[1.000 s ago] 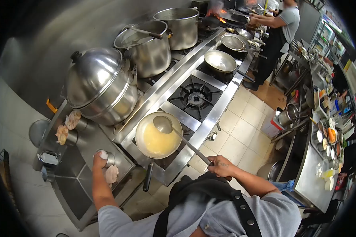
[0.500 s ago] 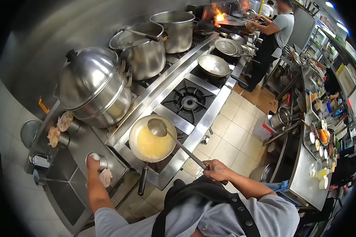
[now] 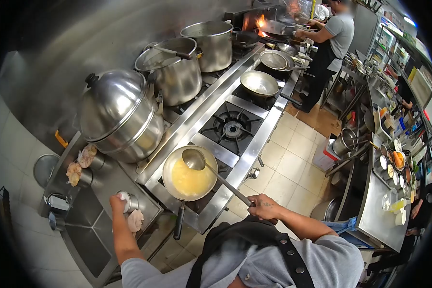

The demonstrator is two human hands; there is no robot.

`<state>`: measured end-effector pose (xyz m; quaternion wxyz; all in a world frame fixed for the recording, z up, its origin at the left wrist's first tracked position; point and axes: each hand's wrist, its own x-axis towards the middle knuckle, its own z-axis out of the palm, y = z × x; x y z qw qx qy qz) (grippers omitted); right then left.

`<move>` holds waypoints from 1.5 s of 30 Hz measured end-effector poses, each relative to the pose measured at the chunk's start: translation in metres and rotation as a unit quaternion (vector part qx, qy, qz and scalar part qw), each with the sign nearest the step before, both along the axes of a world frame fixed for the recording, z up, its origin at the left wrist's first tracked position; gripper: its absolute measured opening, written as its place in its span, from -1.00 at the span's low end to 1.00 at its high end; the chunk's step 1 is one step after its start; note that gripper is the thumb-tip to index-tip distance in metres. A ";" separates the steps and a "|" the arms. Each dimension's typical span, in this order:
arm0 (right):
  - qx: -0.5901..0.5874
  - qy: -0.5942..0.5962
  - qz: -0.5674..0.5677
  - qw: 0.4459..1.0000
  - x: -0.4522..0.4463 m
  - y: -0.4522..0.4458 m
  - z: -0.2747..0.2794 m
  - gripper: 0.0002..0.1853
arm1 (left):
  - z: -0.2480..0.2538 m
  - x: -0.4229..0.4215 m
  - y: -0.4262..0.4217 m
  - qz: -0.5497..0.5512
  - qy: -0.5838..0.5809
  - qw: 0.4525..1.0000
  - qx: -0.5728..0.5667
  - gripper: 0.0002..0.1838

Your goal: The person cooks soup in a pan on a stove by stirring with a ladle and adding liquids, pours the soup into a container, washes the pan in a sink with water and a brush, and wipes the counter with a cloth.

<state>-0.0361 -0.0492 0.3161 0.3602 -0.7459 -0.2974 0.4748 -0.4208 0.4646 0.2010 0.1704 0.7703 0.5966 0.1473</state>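
Note:
My right hand (image 3: pixel 264 207) is closed round the long handle of a ladle (image 3: pixel 225 185), whose bowl rests over the far part of a frying pan (image 3: pixel 169 185). Yellowish liquid (image 3: pixel 189 180) covers the pan's bottom, and its dark handle points toward me. At the sink counter, my left hand (image 3: pixel 116 202) is at the rim of a small metal container (image 3: pixel 131 202) with something white in it. Its fingers look drawn together; what they hold, if anything, is hidden. Beside that container is another one topped with pale, crumpled cloth or plastic (image 3: pixel 135 220).
Behind the pan stand a domed steamer (image 3: pixel 115 108) and large stockpots (image 3: pixel 175 77). A bare burner (image 3: pixel 232 127) and another pan (image 3: pixel 259 83) are farther along the stove. A co-worker (image 3: pixel 338 36) stands near flames. The sink (image 3: pixel 86 230) is on my left.
My left hand has shifted slightly on the small container, its fingers now at the rim's left side. The view has tilted a little. My right hand keeps the ladle in the pan.

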 end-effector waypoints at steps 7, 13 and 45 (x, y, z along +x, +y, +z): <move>0.024 -0.015 0.035 0.999 0.004 0.003 -0.008 -0.79 | -0.021 -0.009 0.016 -0.072 0.132 0.988 -0.032 -0.24; 0.022 -0.023 0.044 0.999 0.005 0.004 -0.007 -0.78 | -0.042 -0.018 0.034 -0.052 0.129 0.988 -0.066 -0.24; 0.036 -0.026 0.050 0.998 0.001 -0.001 -0.005 -0.85 | -0.020 -0.021 0.012 -0.156 0.124 0.979 0.032 -0.39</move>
